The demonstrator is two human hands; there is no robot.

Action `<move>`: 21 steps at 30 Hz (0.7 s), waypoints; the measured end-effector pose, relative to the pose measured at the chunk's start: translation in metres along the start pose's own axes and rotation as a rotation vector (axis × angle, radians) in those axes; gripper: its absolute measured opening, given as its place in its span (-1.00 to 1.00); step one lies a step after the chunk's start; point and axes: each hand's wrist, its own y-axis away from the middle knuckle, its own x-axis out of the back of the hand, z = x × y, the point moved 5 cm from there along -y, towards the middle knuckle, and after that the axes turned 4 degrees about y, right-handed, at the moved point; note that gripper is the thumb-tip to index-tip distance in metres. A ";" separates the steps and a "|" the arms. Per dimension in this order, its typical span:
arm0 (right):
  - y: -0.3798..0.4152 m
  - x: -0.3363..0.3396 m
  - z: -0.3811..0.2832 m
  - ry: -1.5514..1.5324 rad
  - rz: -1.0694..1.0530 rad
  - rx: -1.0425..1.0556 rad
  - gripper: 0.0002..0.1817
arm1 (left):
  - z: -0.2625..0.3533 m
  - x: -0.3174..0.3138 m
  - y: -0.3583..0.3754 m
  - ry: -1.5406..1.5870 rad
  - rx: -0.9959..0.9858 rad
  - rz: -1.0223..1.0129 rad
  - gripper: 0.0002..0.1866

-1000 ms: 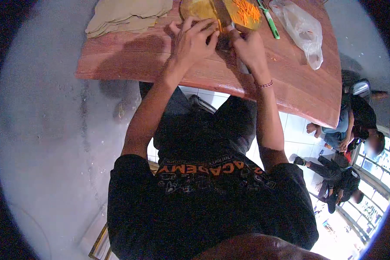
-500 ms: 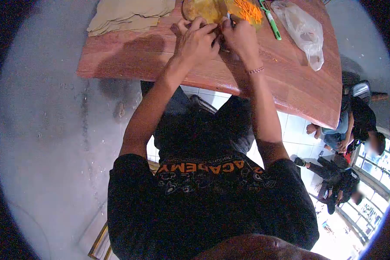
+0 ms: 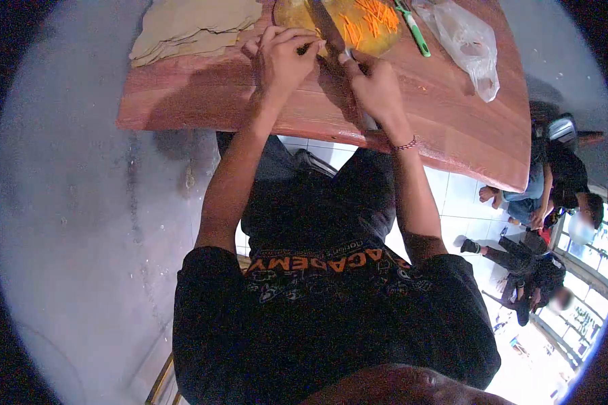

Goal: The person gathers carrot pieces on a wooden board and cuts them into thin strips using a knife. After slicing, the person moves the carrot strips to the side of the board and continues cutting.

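Observation:
My right hand [image 3: 377, 88] is wrapped round the handle of a knife [image 3: 325, 25], whose dark blade lies over the round yellowish board [image 3: 294, 15]. Orange shredded strips [image 3: 371, 19] are spread on the board to the right of the blade. My left hand [image 3: 287, 59] is at the board's near left edge, beside the blade, with its fingers bent and drawn together. What its fingertips hold is too small to make out.
Flat beige sheets [image 3: 189, 30] are stacked at the table's left. A green-handled peeler [image 3: 415, 30] and a clear plastic bag [image 3: 469, 44] lie right of the board on the wooden table [image 3: 466, 131]. Two people [image 3: 567, 169] are at the far right.
My left hand has shifted left, away from the blade. The right hand has moved slightly down with the knife, and more of the blade and the orange strips show.

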 end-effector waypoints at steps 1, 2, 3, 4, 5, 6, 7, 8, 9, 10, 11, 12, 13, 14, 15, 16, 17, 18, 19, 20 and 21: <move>-0.003 -0.003 0.006 0.003 0.014 0.026 -0.59 | -0.003 -0.003 0.000 0.019 -0.002 -0.019 -0.84; -0.007 -0.003 0.010 0.007 0.029 0.054 -0.58 | -0.005 -0.006 0.000 0.038 -0.003 -0.036 -0.83; -0.010 0.003 0.010 0.005 0.033 0.054 -0.58 | -0.001 -0.004 -0.002 0.038 -0.007 -0.036 -0.83; -0.013 0.011 0.009 0.040 0.041 0.048 -0.58 | 0.004 -0.002 -0.002 -0.002 -0.028 -0.050 -0.82; -0.016 0.018 0.015 0.076 0.047 0.039 -0.57 | 0.009 -0.003 -0.001 -0.040 -0.045 -0.064 -0.81; -0.023 0.022 0.023 0.077 0.048 0.038 -0.57 | 0.008 -0.005 0.000 -0.038 -0.046 -0.065 -0.81; -0.033 0.025 0.031 0.116 0.032 0.022 -0.58 | 0.007 -0.010 0.000 -0.032 -0.059 -0.095 -0.80; -0.040 0.027 0.041 0.153 0.016 0.005 -0.58 | 0.006 -0.016 0.000 -0.026 -0.073 -0.127 -0.79; -0.038 0.035 0.031 0.094 0.111 0.153 -0.54 | 0.008 -0.015 0.000 -0.026 -0.075 -0.127 -0.79; -0.039 0.039 0.031 0.093 0.112 0.152 -0.54 | 0.011 -0.015 0.000 -0.045 -0.103 -0.143 -0.78; -0.041 0.043 0.036 0.079 0.091 0.090 -0.57 | 0.013 -0.015 0.001 -0.064 -0.131 -0.158 -0.77; -0.042 0.045 0.041 0.065 0.070 0.027 -0.60 | 0.013 -0.014 0.001 -0.065 -0.131 -0.158 -0.77; -0.041 0.047 0.043 0.065 0.070 0.027 -0.60 | 0.014 -0.015 0.001 -0.056 -0.132 -0.187 -0.76; -0.038 0.050 0.046 -0.043 0.082 -0.004 -0.57 | 0.015 -0.017 0.001 -0.045 -0.134 -0.216 -0.74; -0.035 0.054 0.047 -0.149 0.097 -0.036 -0.53 | 0.018 -0.018 -0.002 -0.042 -0.135 -0.216 -0.74; -0.032 0.059 0.046 -0.147 0.098 -0.039 -0.53 | 0.024 -0.019 -0.004 -0.023 -0.182 -0.220 -0.74; -0.027 0.064 0.045 -0.066 0.092 -0.068 -0.55 | 0.029 -0.020 -0.005 -0.006 -0.227 -0.224 -0.74; -0.023 0.068 0.044 0.014 0.086 -0.097 -0.57 | 0.030 -0.023 -0.007 -0.004 -0.227 -0.224 -0.74; -0.019 0.068 0.045 0.017 0.086 -0.098 -0.57 | 0.032 -0.031 -0.010 -0.056 -0.245 -0.283 -0.70; -0.016 0.068 0.045 -0.016 0.107 -0.056 -0.58 | 0.033 -0.039 -0.011 -0.110 -0.264 -0.341 -0.65; -0.014 0.068 0.046 -0.049 0.127 -0.014 -0.58 | 0.037 -0.041 -0.014 -0.108 -0.263 -0.341 -0.65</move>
